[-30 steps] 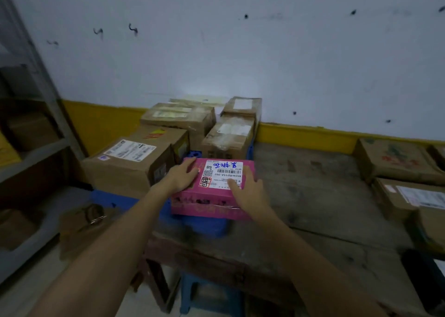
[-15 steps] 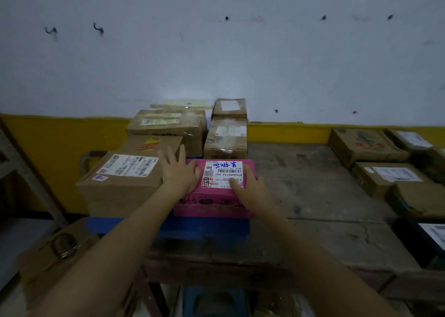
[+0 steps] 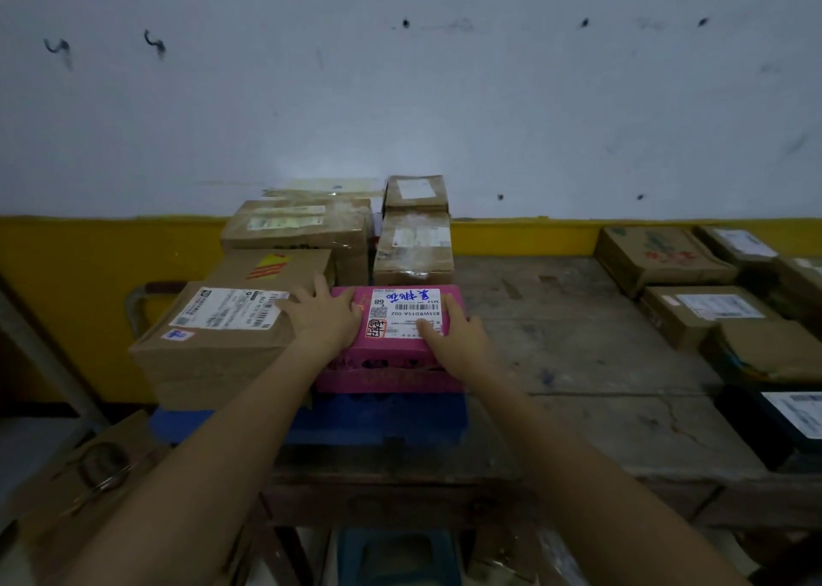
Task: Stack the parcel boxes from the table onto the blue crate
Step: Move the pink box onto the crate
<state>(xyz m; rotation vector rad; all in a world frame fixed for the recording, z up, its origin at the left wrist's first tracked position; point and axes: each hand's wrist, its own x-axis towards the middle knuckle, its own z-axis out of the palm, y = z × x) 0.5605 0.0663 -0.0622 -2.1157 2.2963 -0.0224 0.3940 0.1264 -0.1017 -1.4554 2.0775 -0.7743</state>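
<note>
On the blue crate (image 3: 365,421) — pink box (image 3: 390,359) now settled under left hand (image 3: 324,319).

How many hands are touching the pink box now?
2. The left hand rests flat on the pink box, at its left edge beside the brown box; the right hand rests on its right edge, thumb on the white label. None seems hidden.

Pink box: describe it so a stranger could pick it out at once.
Find the blue crate at the wooden table's left end, loaded with brown parcels. The pink box sits at its near right corner. It alone is pink, with blue handwriting on its white label.
</note>
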